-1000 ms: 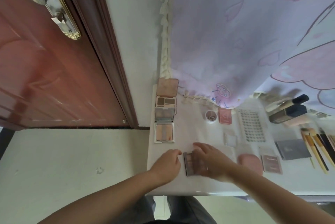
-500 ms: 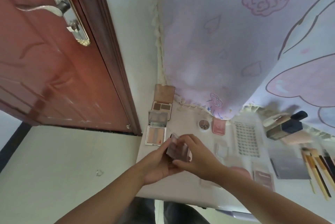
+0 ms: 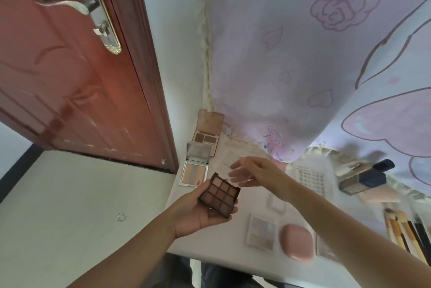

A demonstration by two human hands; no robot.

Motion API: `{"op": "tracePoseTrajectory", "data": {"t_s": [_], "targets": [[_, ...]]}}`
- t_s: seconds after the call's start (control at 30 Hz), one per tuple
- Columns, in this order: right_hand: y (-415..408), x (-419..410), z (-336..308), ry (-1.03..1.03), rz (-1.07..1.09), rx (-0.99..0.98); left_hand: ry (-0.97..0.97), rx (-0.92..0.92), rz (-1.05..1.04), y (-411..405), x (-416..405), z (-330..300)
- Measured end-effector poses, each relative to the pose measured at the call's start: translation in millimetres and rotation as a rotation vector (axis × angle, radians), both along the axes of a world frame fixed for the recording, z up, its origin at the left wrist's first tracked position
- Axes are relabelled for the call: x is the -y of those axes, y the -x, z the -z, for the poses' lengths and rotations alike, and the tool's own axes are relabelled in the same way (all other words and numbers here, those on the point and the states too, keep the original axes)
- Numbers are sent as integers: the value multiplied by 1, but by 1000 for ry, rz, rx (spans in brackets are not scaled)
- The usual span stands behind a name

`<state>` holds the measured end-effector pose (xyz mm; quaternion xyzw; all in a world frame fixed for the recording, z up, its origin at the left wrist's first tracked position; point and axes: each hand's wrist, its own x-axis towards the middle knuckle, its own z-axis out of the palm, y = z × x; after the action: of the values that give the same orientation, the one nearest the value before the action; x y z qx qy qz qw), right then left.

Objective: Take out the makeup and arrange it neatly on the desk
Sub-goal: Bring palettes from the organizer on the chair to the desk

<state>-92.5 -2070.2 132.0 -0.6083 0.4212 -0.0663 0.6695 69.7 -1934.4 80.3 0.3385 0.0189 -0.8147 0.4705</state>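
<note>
While left hand [image 3: 198,210] grips eyeshadow palette [image 3: 219,195], right hand [image 3: 254,172] holds clear lid [image 3: 229,166].

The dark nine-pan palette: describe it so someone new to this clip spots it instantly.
Start at the red door and drop to the white desk beside it. Above the desk's near left corner, the left hand holds the dark nine-pan palette. Unlike the pale compacts lying nearby, it has a black frame, brown shades and is off the desk.
</note>
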Motion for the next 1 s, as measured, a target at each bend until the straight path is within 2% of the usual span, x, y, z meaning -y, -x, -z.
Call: {"op": "tracePoseTrajectory", "data": {"t_s": [0.17, 0.23, 0.3, 0.37, 0.47, 0.57, 0.67, 0.87, 0.93, 1.0], "targets": [[-26, -10, 28, 48, -5, 4, -77, 87, -108, -14, -22, 4], [-37, -12, 36, 83, -21, -18, -103, 178, -149, -21, -30, 9], [-48, -19, 46, 155, -73, -59, -132, 384, -173, -27, -38, 17], [-60, -31, 56, 247, -141, -103, -185, 667, -148, -33, -47, 24], [-75, -48, 69, 357, -209, -145, -174, 1227, 67, -42, -57, 33], [-84, -55, 76, 396, -220, -167, -102, 1518, 238, -43, -61, 43], [-87, -56, 81, 393, -225, -187, -91, 1594, 277, -44, -63, 52], [-82, -57, 80, 391, -260, -238, -93, 1608, 317, -46, -64, 52], [-70, -47, 73, 419, -228, -243, -112, 1664, 269, -46, -65, 47], [-45, -32, 63, 414, -157, -253, -43, 1763, 167, -38, -65, 39]]}}
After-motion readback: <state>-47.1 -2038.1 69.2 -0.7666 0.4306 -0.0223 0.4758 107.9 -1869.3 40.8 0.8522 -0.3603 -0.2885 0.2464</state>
